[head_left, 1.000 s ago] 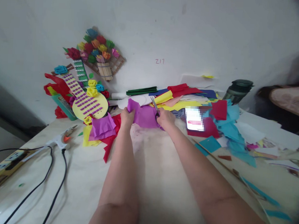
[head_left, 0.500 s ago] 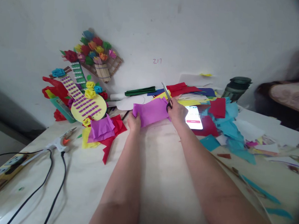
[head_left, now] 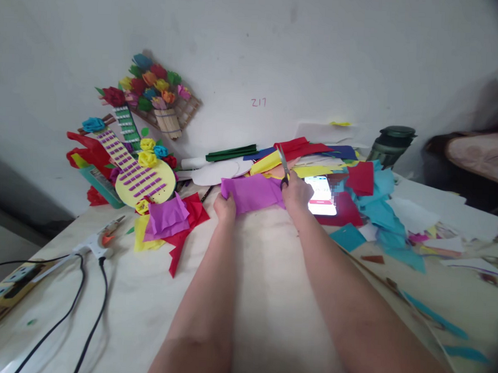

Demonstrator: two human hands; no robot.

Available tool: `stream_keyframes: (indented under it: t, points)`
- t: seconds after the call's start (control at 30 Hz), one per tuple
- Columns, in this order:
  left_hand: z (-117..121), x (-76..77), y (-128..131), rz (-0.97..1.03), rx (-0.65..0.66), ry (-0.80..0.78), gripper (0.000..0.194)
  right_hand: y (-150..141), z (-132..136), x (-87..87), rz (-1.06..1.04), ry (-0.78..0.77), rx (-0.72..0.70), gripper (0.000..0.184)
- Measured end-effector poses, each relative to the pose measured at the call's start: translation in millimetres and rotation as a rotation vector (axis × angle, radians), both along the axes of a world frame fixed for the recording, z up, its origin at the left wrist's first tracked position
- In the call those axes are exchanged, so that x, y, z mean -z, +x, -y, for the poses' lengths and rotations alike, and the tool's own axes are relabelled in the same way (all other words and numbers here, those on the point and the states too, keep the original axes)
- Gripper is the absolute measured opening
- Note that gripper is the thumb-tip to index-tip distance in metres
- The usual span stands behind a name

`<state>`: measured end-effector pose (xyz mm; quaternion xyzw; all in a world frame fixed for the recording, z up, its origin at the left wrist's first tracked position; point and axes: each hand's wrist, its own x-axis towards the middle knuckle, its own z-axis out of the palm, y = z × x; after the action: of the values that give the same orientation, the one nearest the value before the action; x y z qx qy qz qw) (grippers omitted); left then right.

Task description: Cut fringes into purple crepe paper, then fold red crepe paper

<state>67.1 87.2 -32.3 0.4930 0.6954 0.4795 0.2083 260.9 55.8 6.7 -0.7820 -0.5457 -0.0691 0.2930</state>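
A purple sheet of crepe paper (head_left: pixel 252 194) stretches between my two hands above the table. My left hand (head_left: pixel 225 207) is closed on its left end, thumb on top. At the right end, my right hand (head_left: pixel 296 194) is closed around a pair of scissors (head_left: pixel 283 159), whose blades point up and away; its fingers also lie against the paper's edge. Whether they pinch the paper is hidden. Left of my left hand lie smaller purple paper pieces (head_left: pixel 167 218) on red paper (head_left: pixel 195 211). A lit phone (head_left: pixel 321 195) rests just right of my right hand.
Coloured paper sheets (head_left: pixel 303 147) lie along the wall, and blue scraps (head_left: pixel 379 210) at right beside a dark bottle (head_left: pixel 391 146). A guitar-shaped craft (head_left: pixel 147 182) with paper flowers stands at left. Nearer are a glue gun (head_left: pixel 99 242), its cable, and a power strip (head_left: pixel 14 285).
The scissors in my right hand have tilted more upright and shifted slightly right. The purple paper lies a little lower and flatter. The view has shifted slightly.
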Motion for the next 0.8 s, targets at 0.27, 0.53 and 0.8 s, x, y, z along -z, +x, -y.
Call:
stream_keyframes:
  t: [0.27,0.53,0.8]
  points:
    - [-3.4,-1.6,-6.0,0.008,-0.069,0.037,0.032,-29.4,7.1,-27.3,-0.021,-0.057,-0.147,0.034]
    - [-1.2,-4.6,-8.7,0.002,-0.085,0.073,0.031,-28.8,15.2,-44.1,0.107,-0.085,-0.166,0.028]
    - [5.8,-13.2,-8.9,0.05,-0.079,0.072,0.032,-50.0,19.3,-50.6,-0.269,0.024,-0.377,0.026]
